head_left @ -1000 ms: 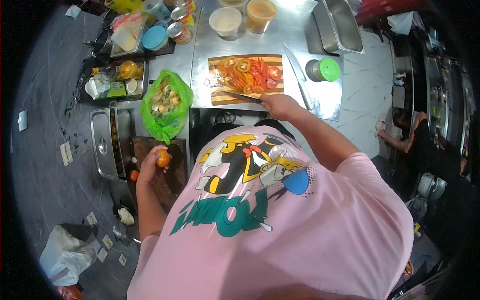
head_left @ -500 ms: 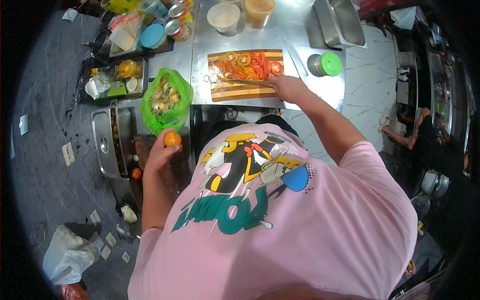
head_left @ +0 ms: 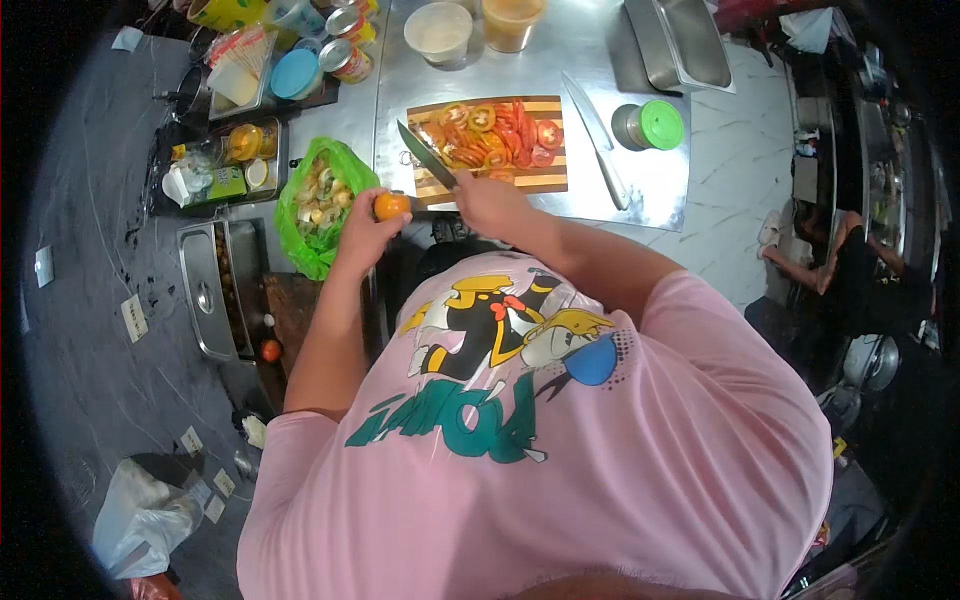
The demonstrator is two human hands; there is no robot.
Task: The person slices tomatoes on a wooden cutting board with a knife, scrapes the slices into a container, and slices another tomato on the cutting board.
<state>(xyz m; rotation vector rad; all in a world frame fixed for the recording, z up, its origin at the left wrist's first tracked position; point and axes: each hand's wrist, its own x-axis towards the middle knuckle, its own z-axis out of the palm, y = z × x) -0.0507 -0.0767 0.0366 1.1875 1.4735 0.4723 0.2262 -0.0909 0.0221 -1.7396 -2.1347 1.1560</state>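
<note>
Steel shines across the table (head_left: 545, 75). Near its close edge, the left hand (head_left: 367, 228) has its grip curled round a whole tomato (head_left: 392, 206), beside the green bag (head_left: 296, 222); the right hand (head_left: 487, 203) grips a knife (head_left: 424, 153), its blade over the striped board's (head_left: 543, 180) left end. Sliced tomatoes (head_left: 487, 134) cover much of that board. Farther off stand two tubs (head_left: 438, 35).

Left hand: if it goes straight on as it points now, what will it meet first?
Probably the cutting board, near left corner; depth between it and the left hand is unclear.
</note>
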